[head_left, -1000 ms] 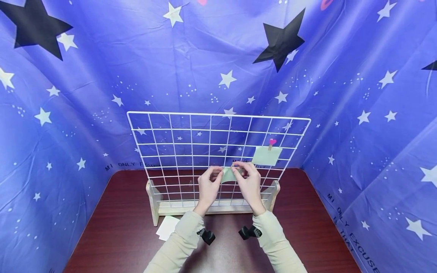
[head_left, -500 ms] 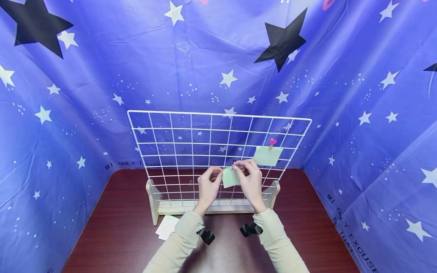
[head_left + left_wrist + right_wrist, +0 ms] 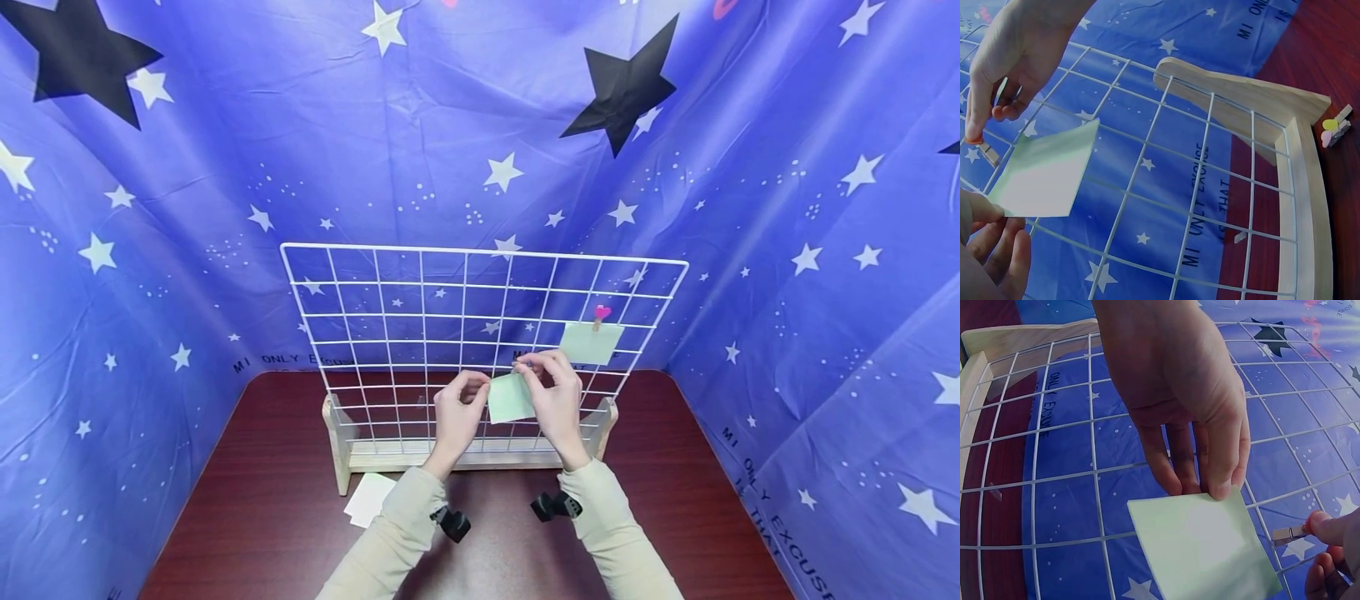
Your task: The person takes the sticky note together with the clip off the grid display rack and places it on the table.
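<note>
My left hand [image 3: 457, 410] pinches a pale green square of paper [image 3: 510, 400] by its edge, in front of the white wire grid [image 3: 420, 249]. A small wooden clothespin [image 3: 989, 154] with an orange-red top is between the thumb and fingers of my right hand [image 3: 555, 398]. In the right wrist view that clothespin [image 3: 1288, 535] is close to the paper's edge, apart from it. Higher on the grid's right side, another green paper [image 3: 591, 343] hangs from a clothespin with a pink heart [image 3: 602, 312].
A wooden stand [image 3: 450, 460] carries the grid on the dark red table [image 3: 247, 500]. White papers [image 3: 367, 498] lie at its front left. Clothespins with yellow and pink tops [image 3: 1335, 128] lie beside the stand. A blue star-patterned curtain [image 3: 420, 150] encloses the table.
The paper between my hands has turned to show more of its face and sits slightly lower. My right hand has shifted a little to the right and down with the clothespin.
</note>
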`<state>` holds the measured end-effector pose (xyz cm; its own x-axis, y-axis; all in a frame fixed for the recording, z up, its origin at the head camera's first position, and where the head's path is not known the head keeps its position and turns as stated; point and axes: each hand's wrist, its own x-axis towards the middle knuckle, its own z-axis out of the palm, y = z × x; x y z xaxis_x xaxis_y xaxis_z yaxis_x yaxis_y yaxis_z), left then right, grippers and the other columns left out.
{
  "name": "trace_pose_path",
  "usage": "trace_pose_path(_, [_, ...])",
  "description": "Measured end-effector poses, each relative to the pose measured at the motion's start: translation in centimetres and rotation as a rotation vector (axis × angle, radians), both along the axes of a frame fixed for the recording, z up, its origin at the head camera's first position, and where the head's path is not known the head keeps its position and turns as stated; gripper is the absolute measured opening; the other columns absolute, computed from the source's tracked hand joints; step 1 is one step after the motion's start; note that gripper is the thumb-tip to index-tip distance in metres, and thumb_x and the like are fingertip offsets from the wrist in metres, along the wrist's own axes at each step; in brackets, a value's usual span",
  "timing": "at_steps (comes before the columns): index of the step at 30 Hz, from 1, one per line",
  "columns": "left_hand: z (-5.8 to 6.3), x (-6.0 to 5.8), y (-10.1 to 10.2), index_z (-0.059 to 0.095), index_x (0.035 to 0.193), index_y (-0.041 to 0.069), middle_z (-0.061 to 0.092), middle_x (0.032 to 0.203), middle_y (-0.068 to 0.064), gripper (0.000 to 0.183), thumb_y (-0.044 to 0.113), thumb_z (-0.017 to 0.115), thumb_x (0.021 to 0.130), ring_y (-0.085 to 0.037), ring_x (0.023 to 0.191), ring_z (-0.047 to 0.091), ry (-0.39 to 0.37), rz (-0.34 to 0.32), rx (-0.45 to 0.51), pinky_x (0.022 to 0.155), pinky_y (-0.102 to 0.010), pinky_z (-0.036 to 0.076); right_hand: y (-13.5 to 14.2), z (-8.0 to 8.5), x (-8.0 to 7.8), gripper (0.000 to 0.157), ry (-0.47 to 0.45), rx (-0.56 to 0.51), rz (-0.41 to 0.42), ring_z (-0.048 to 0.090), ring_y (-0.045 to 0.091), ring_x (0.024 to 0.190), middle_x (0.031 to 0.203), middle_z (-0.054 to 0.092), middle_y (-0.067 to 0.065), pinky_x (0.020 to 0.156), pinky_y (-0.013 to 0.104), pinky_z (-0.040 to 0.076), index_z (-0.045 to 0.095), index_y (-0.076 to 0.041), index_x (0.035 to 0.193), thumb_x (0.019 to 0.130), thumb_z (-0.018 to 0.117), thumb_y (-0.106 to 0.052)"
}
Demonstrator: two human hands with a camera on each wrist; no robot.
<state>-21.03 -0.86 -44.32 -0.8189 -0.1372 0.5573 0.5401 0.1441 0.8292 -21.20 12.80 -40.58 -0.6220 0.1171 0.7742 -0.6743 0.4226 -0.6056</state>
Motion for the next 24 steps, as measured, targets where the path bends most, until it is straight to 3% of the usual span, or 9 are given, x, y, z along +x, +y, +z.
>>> trace_pose_path(10, [-0.8, 0.6, -1.4, 0.065, 0.087, -0.012, 0.067, 0.078, -0.023, 0.008, -0.018, 0.064, 0.081, -0.036, 0.065, 0.064, 0.012, 0.008, -0.013, 0.061, -0.030, 0.055, 0.3, 0.0, 0.5, 0.013, -0.009, 0.024, -0.004, 0.052, 0.025, 0.066, 0.077, 0.061, 0.017, 0.061, 0.017, 0.039, 0.071, 0.007, 0.084, 0.075, 0.073, 0.016])
trace_pose_path(20, [-1.6, 1.1, -2.6, 0.065, 0.088, -0.011, 0.068, 0.079, -0.022, 0.008, -0.016, 0.064, 0.082, -0.036, 0.068, 0.065, -0.013, 0.000, -0.030, 0.062, -0.029, 0.056, 0.9, -0.7, 0.8, 0.014, 0.031, 0.039, 0.035, 0.050, 0.026, 0.066, 0.075, 0.059, 0.017, 0.058, 0.023, 0.038, 0.070, 0.008, 0.083, 0.073, 0.073, 0.018])
trace_pose_path(24, [-1.8, 1.3, -3.1, 0.065, 0.088, -0.011, 0.068, 0.078, -0.021, 0.008, -0.016, 0.065, 0.081, -0.036, 0.067, 0.065, -0.020, 0.013, -0.047, 0.061, -0.026, 0.055, 1.2, -1.0, 0.8, 0.015, 0.032, 0.038, 0.040, 0.050, 0.026, 0.065, 0.074, 0.059, 0.017, 0.056, 0.020, 0.036, 0.069, 0.008, 0.083, 0.072, 0.074, 0.018])
